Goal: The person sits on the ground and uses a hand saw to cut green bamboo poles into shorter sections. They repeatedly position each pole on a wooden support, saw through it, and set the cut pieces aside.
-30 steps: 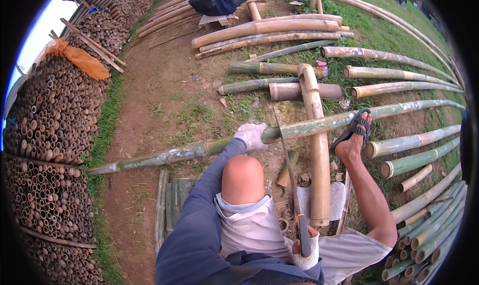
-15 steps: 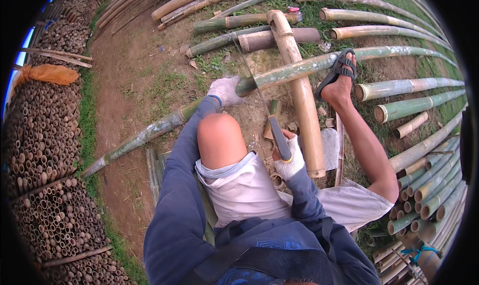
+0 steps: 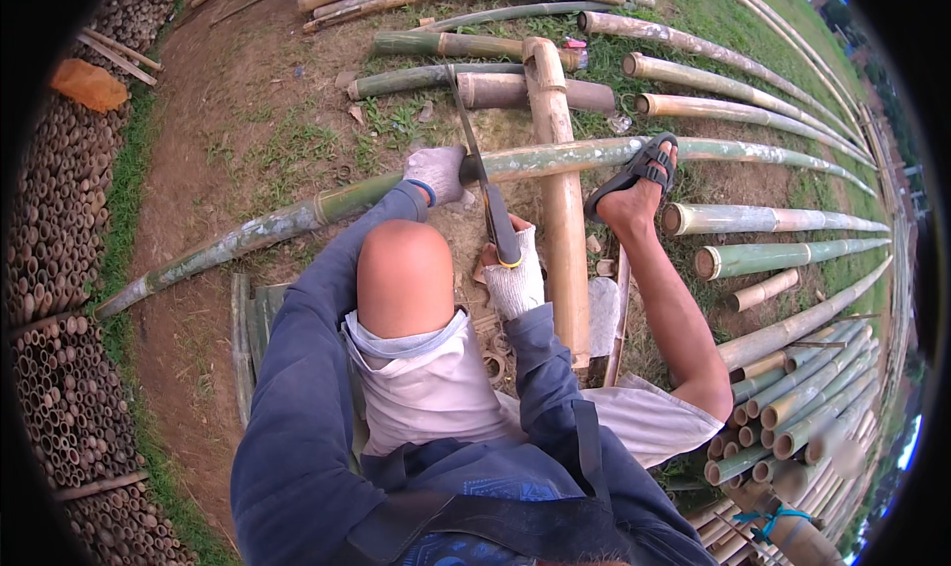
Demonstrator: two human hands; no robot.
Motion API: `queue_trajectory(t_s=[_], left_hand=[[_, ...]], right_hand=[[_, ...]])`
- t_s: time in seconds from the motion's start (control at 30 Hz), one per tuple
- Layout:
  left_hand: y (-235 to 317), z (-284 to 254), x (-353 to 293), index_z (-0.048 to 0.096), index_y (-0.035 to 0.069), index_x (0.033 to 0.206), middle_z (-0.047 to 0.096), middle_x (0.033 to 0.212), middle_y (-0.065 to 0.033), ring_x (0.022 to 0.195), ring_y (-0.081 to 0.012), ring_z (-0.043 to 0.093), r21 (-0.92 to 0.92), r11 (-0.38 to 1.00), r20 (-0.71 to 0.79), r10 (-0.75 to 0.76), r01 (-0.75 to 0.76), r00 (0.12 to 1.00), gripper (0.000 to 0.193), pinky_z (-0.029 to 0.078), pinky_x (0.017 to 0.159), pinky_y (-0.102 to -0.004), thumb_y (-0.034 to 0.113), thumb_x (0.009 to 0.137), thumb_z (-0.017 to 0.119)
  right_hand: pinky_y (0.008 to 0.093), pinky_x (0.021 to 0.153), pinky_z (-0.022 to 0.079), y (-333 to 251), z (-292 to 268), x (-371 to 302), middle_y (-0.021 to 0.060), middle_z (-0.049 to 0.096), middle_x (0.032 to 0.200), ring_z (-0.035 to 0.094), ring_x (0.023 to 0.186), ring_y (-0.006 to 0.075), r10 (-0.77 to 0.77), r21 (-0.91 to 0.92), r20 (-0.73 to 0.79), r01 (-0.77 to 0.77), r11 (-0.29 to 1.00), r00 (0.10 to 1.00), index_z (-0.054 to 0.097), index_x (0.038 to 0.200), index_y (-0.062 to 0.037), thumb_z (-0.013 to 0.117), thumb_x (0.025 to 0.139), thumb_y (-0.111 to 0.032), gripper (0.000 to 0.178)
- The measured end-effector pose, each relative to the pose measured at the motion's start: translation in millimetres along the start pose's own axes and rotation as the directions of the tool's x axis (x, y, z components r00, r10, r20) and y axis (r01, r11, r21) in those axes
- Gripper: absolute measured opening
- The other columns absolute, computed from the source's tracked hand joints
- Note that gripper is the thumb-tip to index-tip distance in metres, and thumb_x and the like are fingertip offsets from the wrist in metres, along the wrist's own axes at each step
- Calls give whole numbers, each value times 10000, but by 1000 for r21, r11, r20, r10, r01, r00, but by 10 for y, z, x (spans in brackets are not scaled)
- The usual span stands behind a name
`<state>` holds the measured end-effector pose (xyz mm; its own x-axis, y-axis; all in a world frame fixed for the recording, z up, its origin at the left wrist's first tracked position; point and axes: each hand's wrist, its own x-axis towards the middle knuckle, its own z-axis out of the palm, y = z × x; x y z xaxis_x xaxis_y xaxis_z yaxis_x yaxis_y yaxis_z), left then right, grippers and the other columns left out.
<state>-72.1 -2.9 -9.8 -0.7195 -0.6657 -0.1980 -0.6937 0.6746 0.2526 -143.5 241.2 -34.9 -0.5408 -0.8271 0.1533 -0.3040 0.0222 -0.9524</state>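
over on the left, stacks of cut bamboo ends (image 3: pixel 59 229) line the edge, with an orange bundle (image 3: pixel 89 84) lying on top; how far those stacks run is lost in the dark rim of the lens. moving in, the long green bamboo pole (image 3: pixel 297 219) lies slantwise across the dirt and up over a pale upright-running bamboo rail (image 3: pixel 560 200). the left hand (image 3: pixel 438 173), in a grey glove, is closed over the pole, pinning it down. right beside it the saw (image 3: pixel 474 160) has its blade set across the pole, and the gloved right hand (image 3: pixel 513 269) is wrapped tight around the handle. that closeness is the worry: blade and left hand look nearly touching, so a skip or jump of the teeth on the smooth round skin could run into the glove. the pole is round and rests only on the rail, so it might roll or kick if the left grip loosens. the bare knee (image 3: pixel 404 274) sits just under the saw handle too, in line with a hard pull. further right, the sandalled foot (image 3: pixel 634 180) is braced against the pole; a slip there would let it shift. the cut itself is hidden behind the glove, and the blade's teeth are too fine to make out. the poles (image 3: pixel 783 259) at far right bend away at the rim.
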Motion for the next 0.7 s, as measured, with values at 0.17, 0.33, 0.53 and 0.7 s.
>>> queue_trajectory(t_s=[0.17,0.33,0.53,0.7], left_hand=[[-14,69,45,742,88,1202,809,1127,-203,1090,-409,788,46,999,1,3,-3,1000,526,629,938,-533,364,776,878],[-53,89,95,741,90,1212,811,1136,-205,1085,-408,788,62,997,4,37,-37,999,545,631,935,-528,383,772,877],[-27,139,94,753,130,1210,810,1129,-205,1083,-404,785,-1,1000,-11,-10,10,1000,522,626,952,-529,387,773,876],[3,85,25,743,125,1234,809,1119,-218,1084,-413,779,45,999,-47,25,-23,999,493,618,955,-528,384,821,821]], right_hand=[[368,1075,491,-131,-356,-771,146,585,1335,591,1173,228,25,-79,74,-19,997,997,477,1515,24,670,1023,-107,545],[346,955,556,-695,-1006,-2014,157,647,1206,658,990,199,-200,-181,41,204,962,979,492,1501,53,625,967,-7,554],[298,820,555,-501,-575,-1022,57,646,1083,626,847,130,-12,-73,17,13,997,1000,507,1522,-50,703,932,16,625],[342,863,559,22,2,62,114,663,1072,652,921,188,103,27,50,-104,994,993,505,1482,-32,707,932,7,588]])
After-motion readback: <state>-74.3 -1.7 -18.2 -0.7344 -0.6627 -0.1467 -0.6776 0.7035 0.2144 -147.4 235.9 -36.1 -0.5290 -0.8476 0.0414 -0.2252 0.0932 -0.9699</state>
